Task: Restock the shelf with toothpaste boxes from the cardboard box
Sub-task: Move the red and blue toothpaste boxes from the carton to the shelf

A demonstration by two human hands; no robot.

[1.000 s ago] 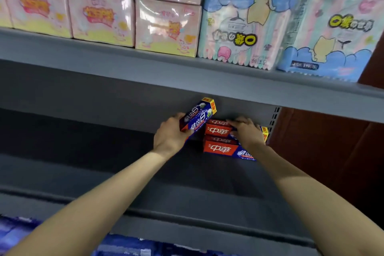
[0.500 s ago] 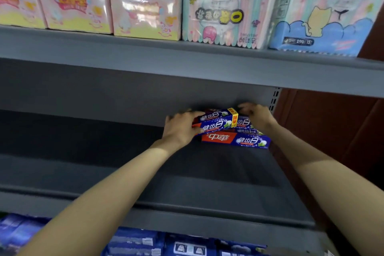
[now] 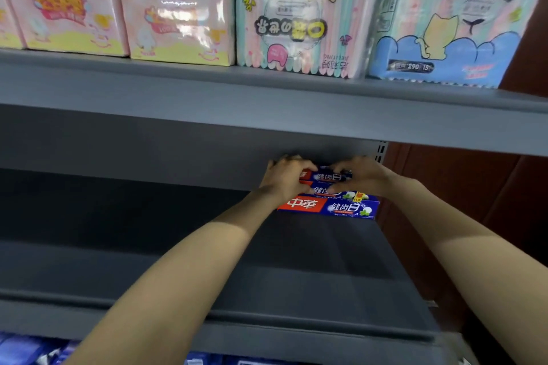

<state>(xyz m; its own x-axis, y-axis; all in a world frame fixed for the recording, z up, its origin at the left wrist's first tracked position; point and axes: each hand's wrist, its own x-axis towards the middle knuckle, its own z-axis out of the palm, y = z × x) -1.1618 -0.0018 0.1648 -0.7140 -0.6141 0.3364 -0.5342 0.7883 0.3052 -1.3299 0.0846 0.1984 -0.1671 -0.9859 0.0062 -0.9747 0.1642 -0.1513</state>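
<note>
We reached into a grey metal shelf, its upper board carrying pink tissue packs at left and pastel cat-print packs at right. Far right on the shelf lay a stack of toothpaste boxes. Our left hand curled around the top box at its left end; our right hand gripped its right end, fingers bent over it.

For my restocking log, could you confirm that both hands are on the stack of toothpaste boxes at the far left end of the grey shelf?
Not quite: the stack of toothpaste boxes sits at the far right end of the grey shelf, as the head view shows. The left hand and right hand are indeed both on it.
</note>
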